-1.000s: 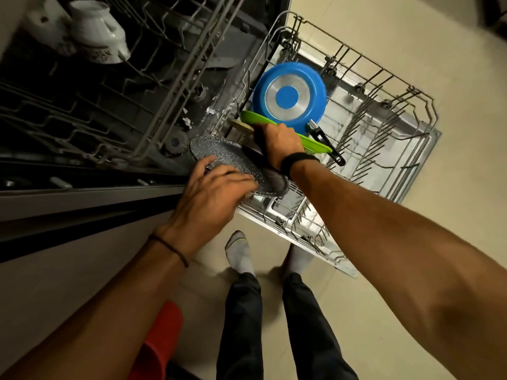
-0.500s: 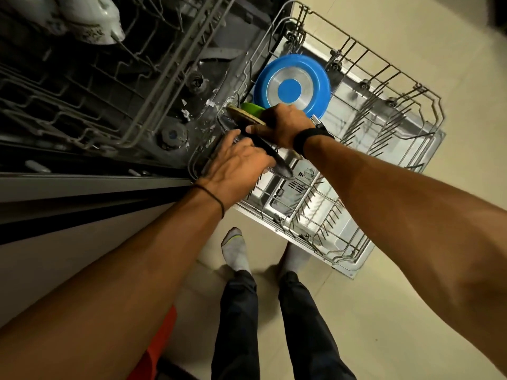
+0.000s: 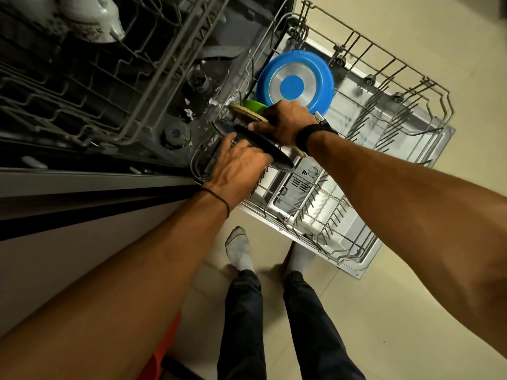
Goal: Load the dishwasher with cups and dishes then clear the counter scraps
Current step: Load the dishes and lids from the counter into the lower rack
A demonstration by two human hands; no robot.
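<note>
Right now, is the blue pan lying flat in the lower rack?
No, the blue pan stands on edge in the lower rack, its underside facing the camera.

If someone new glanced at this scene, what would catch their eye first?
The bright blue pan, standing on edge at the back of the pulled-out lower rack. Next, just in front of it, the left hand and right hand setting a dark speckled plate upright in the rack.

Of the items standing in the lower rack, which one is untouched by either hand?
The blue pan, standing bottom-out farthest back; the dark speckled plate and tan board are each held.
</note>
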